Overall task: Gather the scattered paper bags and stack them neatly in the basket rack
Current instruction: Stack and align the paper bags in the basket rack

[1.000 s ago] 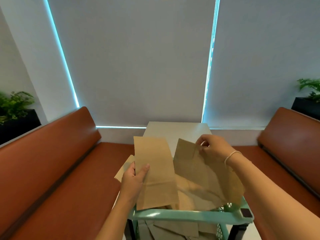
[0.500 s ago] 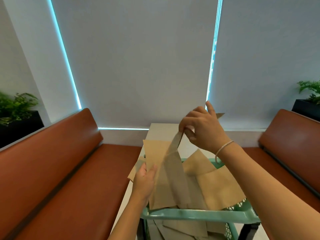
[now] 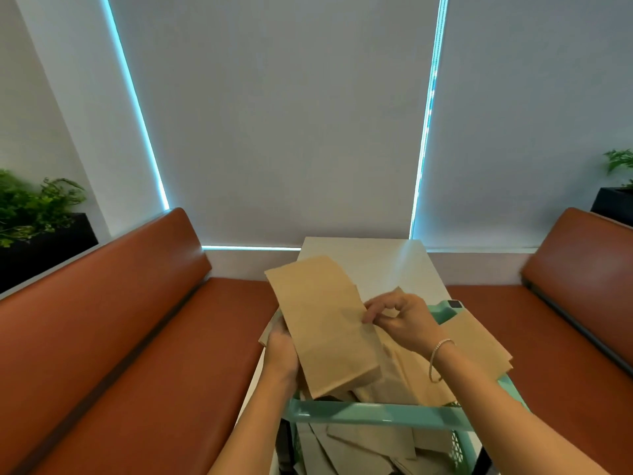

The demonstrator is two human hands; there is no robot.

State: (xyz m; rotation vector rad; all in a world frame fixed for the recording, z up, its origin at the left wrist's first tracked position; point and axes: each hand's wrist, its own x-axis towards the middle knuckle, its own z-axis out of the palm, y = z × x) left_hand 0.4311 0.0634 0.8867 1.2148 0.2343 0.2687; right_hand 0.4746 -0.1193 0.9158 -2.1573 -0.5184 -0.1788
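A flat stack of brown paper bags (image 3: 322, 323) tilts above the teal basket rack (image 3: 370, 415) at bottom centre. My left hand (image 3: 281, 351) grips the stack from its lower left edge. My right hand (image 3: 400, 320) pinches the stack's right edge with thumb and fingers. More brown bags (image 3: 476, 341) lie loosely in the rack's top basket, one hanging over its right rim. Crumpled bags (image 3: 356, 450) fill the tier below.
A pale table (image 3: 383, 265) runs away from me under the rack. Brown padded benches stand on the left (image 3: 120, 320) and right (image 3: 565, 303). Potted plants (image 3: 30, 207) sit behind the benches. Blinds cover the far wall.
My right hand has come down from its raised position and laid the lifted bag onto the stack in my left hand. The stack now lies flatter and the view has shifted right.
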